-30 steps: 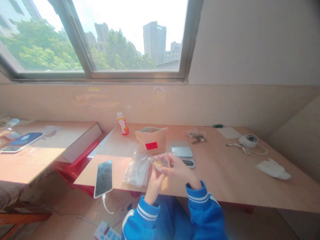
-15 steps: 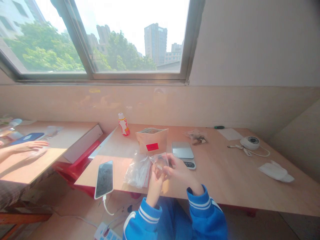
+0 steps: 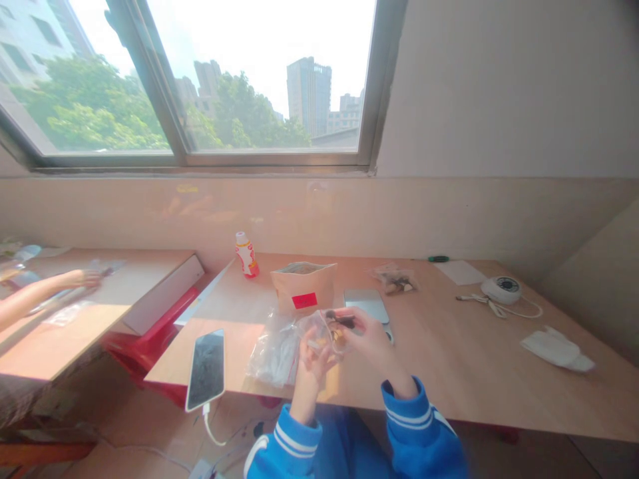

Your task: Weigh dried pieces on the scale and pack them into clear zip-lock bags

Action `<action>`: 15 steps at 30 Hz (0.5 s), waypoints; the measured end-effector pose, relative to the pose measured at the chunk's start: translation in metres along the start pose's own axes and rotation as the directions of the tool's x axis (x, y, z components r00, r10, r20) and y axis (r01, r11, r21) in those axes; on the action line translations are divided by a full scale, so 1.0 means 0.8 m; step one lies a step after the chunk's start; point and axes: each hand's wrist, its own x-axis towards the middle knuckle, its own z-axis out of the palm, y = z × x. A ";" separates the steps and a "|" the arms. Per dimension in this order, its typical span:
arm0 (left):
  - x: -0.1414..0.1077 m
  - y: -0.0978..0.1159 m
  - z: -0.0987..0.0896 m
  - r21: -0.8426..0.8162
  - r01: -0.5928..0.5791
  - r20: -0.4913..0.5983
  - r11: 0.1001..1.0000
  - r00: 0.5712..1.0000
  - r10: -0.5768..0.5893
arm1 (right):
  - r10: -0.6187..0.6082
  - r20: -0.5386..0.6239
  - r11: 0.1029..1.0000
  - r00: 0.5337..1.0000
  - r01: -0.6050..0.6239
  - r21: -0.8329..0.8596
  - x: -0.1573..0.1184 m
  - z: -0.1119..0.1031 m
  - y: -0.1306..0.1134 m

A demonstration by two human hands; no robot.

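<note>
A small clear plastic bag [image 3: 332,330] holding dark pieces is pinched at the hands' centre, held by the fingertips of the right hand [image 3: 369,338] and the left hand [image 3: 312,376] above a pale wooden table [image 3: 449,359]. A crumpled clear plastic bag [image 3: 276,350] is lying just beside at nine o'clock, a tan paper pouch with a red label [image 3: 303,287] at twelve o'clock, and a silver digital scale [image 3: 366,303] at one o'clock.

No text is readable on the plastic bag [image 3: 332,330] or red label [image 3: 304,301].
</note>
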 end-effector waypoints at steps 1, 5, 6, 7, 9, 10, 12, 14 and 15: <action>0.000 0.000 -0.001 0.003 0.007 0.007 1.000 1.000 -0.007 | 0.000 -0.015 1.000 1.000 0.000 0.001 -0.001 -0.001 -0.002; 0.000 0.001 -0.006 -0.029 -0.001 0.006 1.000 1.000 0.001 | 0.010 -0.099 0.999 0.995 -0.006 0.036 -0.003 -0.006 -0.011; 0.000 0.002 -0.008 -0.043 -0.012 0.000 0.999 1.000 0.012 | 0.012 -0.134 0.998 0.991 -0.003 0.064 -0.002 -0.007 -0.013; 0.000 0.003 -0.009 -0.054 -0.021 -0.005 0.998 1.000 0.021 | 0.009 -0.176 0.995 0.984 0.009 0.098 0.001 -0.007 -0.014; 0.001 0.006 -0.012 -0.061 -0.028 -0.020 0.998 0.999 0.027 | -0.005 -0.278 0.984 0.961 0.054 0.172 0.015 -0.005 -0.016; 0.001 0.007 -0.013 -0.063 -0.029 -0.028 0.998 0.999 0.027 | -0.011 -0.327 0.975 0.945 0.082 0.206 0.025 -0.003 -0.017; 0.003 0.009 -0.016 -0.063 -0.025 -0.040 0.998 0.999 0.022 | -0.029 -0.412 0.958 0.911 0.142 0.248 0.051 0.004 -0.019; 0.004 0.008 -0.019 -0.046 -0.015 -0.048 0.999 0.999 0.012 | -0.075 -0.458 0.951 0.886 0.202 0.234 0.080 0.015 -0.024; 0.005 0.007 -0.020 -0.032 -0.014 -0.050 0.999 0.999 0.013 | -0.109 -0.464 0.951 0.879 0.228 0.207 0.095 0.021 -0.026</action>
